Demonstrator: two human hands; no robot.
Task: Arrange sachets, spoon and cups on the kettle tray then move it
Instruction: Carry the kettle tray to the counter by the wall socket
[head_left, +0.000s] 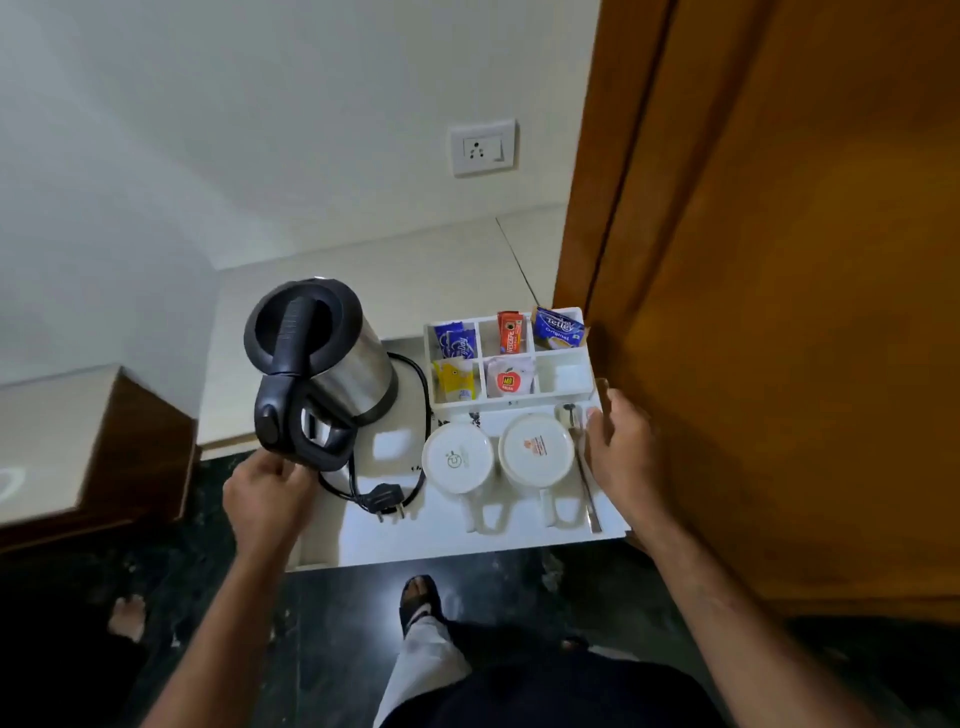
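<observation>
A white kettle tray is held out over the dark floor, partly over a beige ledge. My left hand grips its left edge, under the handle of the steel and black kettle. My right hand holds the right edge. Two white cups stand upside down on the tray, handles toward me. A metal spoon lies right of them. Sachets fill the divided white rack at the tray's back right. The kettle's black cord and plug lie on the tray.
An orange-brown wooden door stands close on the right, almost touching the tray's corner. The beige ledge runs along the white wall with a socket. A wooden-sided step sits at left. My foot is on the dark floor.
</observation>
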